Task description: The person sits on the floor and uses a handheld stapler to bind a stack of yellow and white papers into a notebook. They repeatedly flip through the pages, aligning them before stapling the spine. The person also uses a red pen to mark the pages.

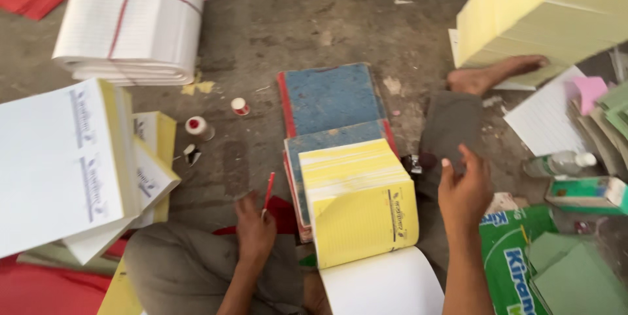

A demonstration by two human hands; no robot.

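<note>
My left hand (254,225) rests near my knee and holds a thin red pen (268,191) upright between its fingers. My right hand (464,191) hovers to the right of a stack of yellow ruled pads (356,200), fingers spread, holding nothing. The top yellow sheets of the stack are folded toward me, over a white sheet (383,285). The stack lies on a blue board with red edges (330,96). A dark grey cloth (451,125) lies just beyond my right hand.
A tied bundle of white ruled paper (131,20) lies at the back left. White pads with yellow edges (59,158) sit at left. Two small red-and-white bottles (198,127) stand on the floor. A large yellow-green stack (543,7), a bare foot (497,73), a plastic bottle (559,163) and green sheets (575,276) are at right.
</note>
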